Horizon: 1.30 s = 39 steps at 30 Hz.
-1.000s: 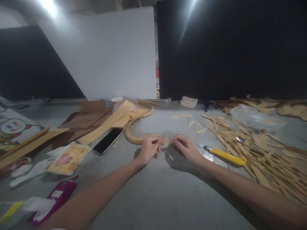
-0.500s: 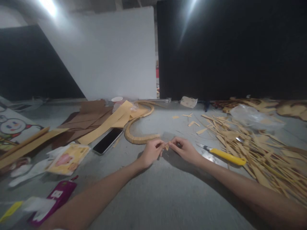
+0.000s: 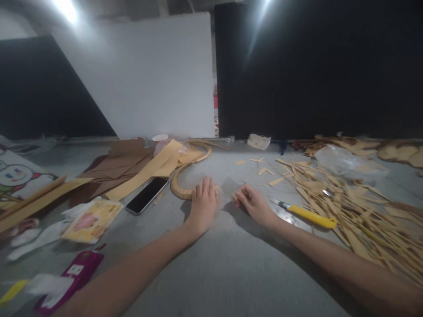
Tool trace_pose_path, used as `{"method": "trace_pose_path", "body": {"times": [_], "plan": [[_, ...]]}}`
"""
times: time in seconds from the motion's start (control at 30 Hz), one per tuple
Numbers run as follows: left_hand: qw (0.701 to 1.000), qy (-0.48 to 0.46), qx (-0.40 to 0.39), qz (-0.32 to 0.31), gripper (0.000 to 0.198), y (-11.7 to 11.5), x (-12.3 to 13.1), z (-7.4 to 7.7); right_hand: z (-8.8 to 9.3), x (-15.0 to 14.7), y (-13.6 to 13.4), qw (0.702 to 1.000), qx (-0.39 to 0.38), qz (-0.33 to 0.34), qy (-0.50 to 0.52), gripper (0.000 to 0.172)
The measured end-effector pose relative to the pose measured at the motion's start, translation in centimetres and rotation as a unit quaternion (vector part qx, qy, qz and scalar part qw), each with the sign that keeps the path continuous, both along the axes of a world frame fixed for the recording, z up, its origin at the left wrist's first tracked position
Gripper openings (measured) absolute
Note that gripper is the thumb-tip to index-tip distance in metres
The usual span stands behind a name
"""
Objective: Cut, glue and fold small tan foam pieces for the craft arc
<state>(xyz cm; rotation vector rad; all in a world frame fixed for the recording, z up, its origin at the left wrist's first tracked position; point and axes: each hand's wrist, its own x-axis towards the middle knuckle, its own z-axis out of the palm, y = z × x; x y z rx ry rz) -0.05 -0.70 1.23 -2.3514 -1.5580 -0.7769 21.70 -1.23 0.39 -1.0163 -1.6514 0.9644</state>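
Observation:
A curved, S-shaped tan strip [image 3: 176, 180], made of many short segments, lies on the grey table. Across its near end rests my left hand [image 3: 204, 204], palm down with the fingers stretched out, hiding part of the strip. The tip of the strip [image 3: 216, 189] shows just beyond the fingers. My right hand [image 3: 253, 202] is a little to the right, its thumb and forefinger pinched on a small tan piece [image 3: 235, 196], mostly covered by the fingertips. Beside that hand lies a yellow utility knife [image 3: 312, 216], its blade pointing toward the hand.
Thin tan offcuts [image 3: 346, 207] are heaped on the right, near a clear plastic bag [image 3: 346, 160]. To the left lie a black phone [image 3: 147, 196], tan sheet strips [image 3: 142, 176], brown sheets [image 3: 115, 165], a tissue pack [image 3: 91, 220] and a purple case [image 3: 82, 268].
My left hand has let go of the small tan piece, moved slightly left and flattened over the strip's end. My right hand has shifted slightly right, keeping the piece.

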Motion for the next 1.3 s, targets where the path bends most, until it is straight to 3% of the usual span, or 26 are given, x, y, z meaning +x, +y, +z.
{"method": "trace_pose_path", "body": {"times": [0.07, 0.23, 0.37, 0.47, 0.6, 0.77, 1.13, 1.3], "plan": [[0.999, 0.045, -0.020, 0.021, 0.047, 0.3, -0.3, -0.5, -0.1, 0.0, 0.0, 1.000, -0.010, -0.009, -0.013, 0.046], [0.996, 0.077, -0.052, -0.013, 0.036, 0.8, -1.0, -1.4, 0.4, 0.2, 0.0, 1.000, -0.008, -0.022, -0.011, 0.045], [0.995, 0.025, -0.068, -0.068, 0.032, 1.1, -1.1, -2.0, 0.7, 0.3, 0.1, 0.998, -0.058, -0.023, 0.023, 0.045], [0.985, -0.063, -0.098, -0.124, 0.042, 1.5, -0.9, -2.2, 0.6, 0.3, 0.3, 0.994, -0.093, -0.024, 0.058, 0.048], [0.955, -0.174, -0.140, -0.193, 0.039, 1.8, -0.7, -1.7, 0.4, 0.3, 0.5, 0.992, -0.107, -0.014, 0.068, 0.051], [0.930, -0.237, -0.151, -0.237, 0.024, 1.7, -0.6, -0.8, 0.2, 0.4, 0.7, 0.996, -0.071, -0.031, 0.039, 0.047], [0.927, -0.221, -0.150, -0.262, 0.014, 1.5, -0.8, -0.6, 0.6, 0.3, 0.1, 0.994, -0.096, -0.001, 0.050, 0.047], [0.931, -0.190, -0.126, -0.284, 0.014, 1.1, -0.8, -0.2, 0.3, 0.1, -0.1, 0.998, -0.058, -0.007, 0.006, 0.043]]}}
